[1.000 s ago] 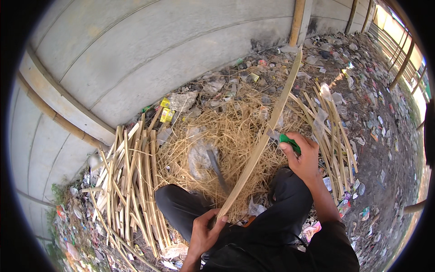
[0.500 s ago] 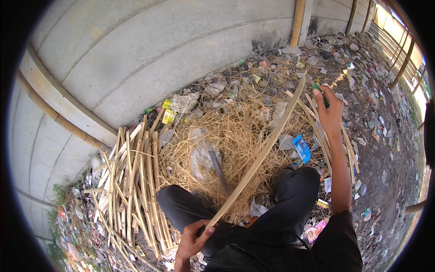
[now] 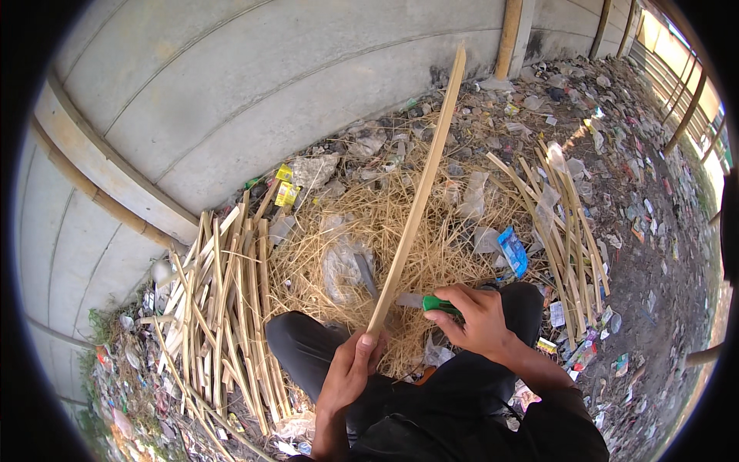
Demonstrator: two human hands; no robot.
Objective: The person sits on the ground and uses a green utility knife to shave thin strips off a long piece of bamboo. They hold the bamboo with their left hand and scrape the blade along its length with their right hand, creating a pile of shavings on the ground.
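My left hand (image 3: 348, 368) is closed round the lower end of a long, pale bamboo strip (image 3: 422, 189), which slants up and away toward the wall. In my right hand (image 3: 477, 319) is a knife (image 3: 433, 303) with a green handle, my fingers wrapped about it. Its short blade points left, close to the strip's lower part; whether it touches cannot be made out. Between my folded legs and beyond them lies a heap of straw-like shavings (image 3: 416, 223). A dark, flat metal blade (image 3: 366, 276) rests on clear plastic in that heap.
Many bamboo strips (image 3: 231, 308) are piled at my left, and a smaller bundle of strips (image 3: 566, 239) lies at my right. A concrete panel wall (image 3: 254, 85) rises beyond the shavings. Litter covers the ground, including a blue wrapper (image 3: 513, 252) and a yellow packet (image 3: 286, 194).
The knife in my right hand has come down from the strip's far end to near my left hand. The strip's far end has swung up and left, now standing steeper.
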